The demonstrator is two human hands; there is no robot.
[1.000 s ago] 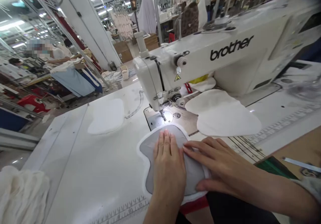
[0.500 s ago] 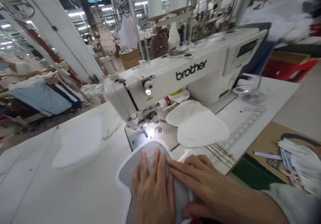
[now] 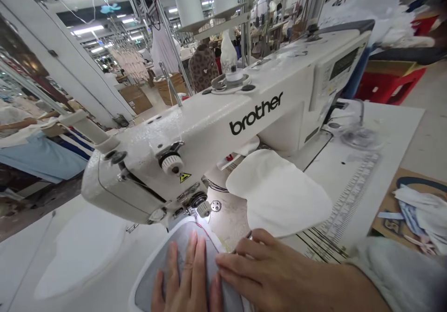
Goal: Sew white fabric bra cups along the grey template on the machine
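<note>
The left hand (image 3: pixel 186 277) lies flat, fingers outstretched, on the white-bordered gray fabric panel (image 3: pixel 155 261), whose far end reaches the needle end of the Brother sewing machine (image 3: pixel 206 121). The right hand (image 3: pixel 270 270) touches its right side; whether gripping, I cannot tell.

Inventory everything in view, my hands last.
Sewing machine: 1, white, across the middle.
Table: 1, white, under the machine.
Grey piece: 1, white-edged, front centre.
Large flat pieces: 2, white, left and centre right.
Large cylinders: 2, white, top centre.
Draped cloth: 1, light blue, far left.
Bin: at least 1, red, upper right.
Boxes: at least 2, brown, behind the machine.
Farther back: too cluttered to count.
Left hand: 1, flat on the grey piece.
Right hand: 1, at the piece's right side.
</note>
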